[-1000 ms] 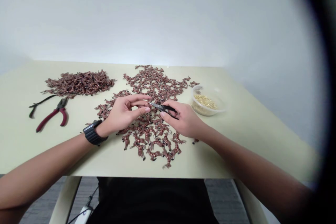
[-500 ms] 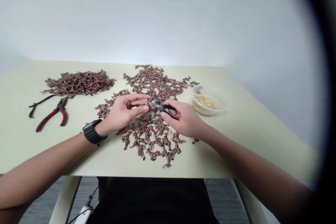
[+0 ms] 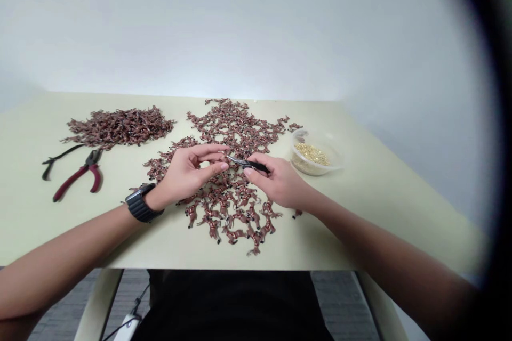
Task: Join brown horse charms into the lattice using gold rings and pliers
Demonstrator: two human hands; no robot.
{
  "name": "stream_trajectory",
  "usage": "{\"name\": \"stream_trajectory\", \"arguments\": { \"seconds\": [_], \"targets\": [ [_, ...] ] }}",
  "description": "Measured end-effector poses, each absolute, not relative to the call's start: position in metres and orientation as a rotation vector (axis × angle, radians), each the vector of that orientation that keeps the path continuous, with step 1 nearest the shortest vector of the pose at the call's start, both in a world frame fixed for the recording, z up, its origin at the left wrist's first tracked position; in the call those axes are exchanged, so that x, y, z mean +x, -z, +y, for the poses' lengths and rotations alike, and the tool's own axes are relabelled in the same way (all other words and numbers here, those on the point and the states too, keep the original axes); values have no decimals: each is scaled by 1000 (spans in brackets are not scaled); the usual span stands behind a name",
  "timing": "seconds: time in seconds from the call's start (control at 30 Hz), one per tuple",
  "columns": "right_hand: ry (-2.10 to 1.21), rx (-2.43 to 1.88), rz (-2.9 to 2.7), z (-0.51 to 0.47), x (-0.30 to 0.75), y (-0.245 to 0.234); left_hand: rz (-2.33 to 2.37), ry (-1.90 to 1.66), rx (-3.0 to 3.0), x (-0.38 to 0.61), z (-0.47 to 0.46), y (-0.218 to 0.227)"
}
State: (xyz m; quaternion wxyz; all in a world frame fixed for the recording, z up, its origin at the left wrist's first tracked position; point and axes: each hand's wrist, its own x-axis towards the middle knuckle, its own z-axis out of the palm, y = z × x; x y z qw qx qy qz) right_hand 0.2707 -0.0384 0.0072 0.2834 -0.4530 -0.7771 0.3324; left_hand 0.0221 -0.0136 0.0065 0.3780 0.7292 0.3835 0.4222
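My right hand [image 3: 279, 178] is wrapped round the black handles of small pliers [image 3: 242, 162], whose thin metal jaws point left. The jaw tips meet the fingertips of my left hand [image 3: 194, 168]. Those fingers are curled towards the thumb; a small thing at the tips is too tiny to make out. Beneath both hands spreads a layer of little brown reindeer-like figures [image 3: 235, 234], each with dark feet and a paler band. To the right of my right hand stands a clear round plastic tub [image 3: 338, 162] with small gold-coloured rings [image 3: 314, 154] in it.
A dense heap of the same brown figures [image 3: 120, 127] lies at the back left. In front of it rest pliers with dark red handles [image 3: 74, 181] and a thin black tool [image 3: 60, 159]. The pale table [image 3: 320, 248] ends at a wall behind.
My right hand has squeezed the plier handles together; they stood apart before. My left hand has hardly moved. The whole view has shifted very slightly.
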Motion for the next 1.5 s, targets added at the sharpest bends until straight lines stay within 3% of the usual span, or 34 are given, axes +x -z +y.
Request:
{"name": "stream_trajectory", "arguments": {
  "seconds": [0.27,0.47,0.7,0.8,0.93,1.03,1.5],
  "targets": [
    [-1272,-1220,-1874,-38,269,-6,1055,-1172,2248,21,-18,-3],
    [-1635,-1117,-1631,-36,270,-3,924,-1182,1897,25,-12,-3],
    [-1773,-1025,-1510,-35,269,-4,779,-838,1693,23,-2,0],
    [-1575,-1121,-1629,-33,271,-2,837,-880,1672,22,-3,0],
    [-864,-1282,-1869,-29,275,2,996,-973,1881,23,-6,-2],
    [-596,-1295,-1987,-30,275,3,1109,-1077,2094,23,-9,-3],
    [-557,-1270,-2092,-41,265,1,1169,-1109,2378,24,-15,-5]
  ]
}}
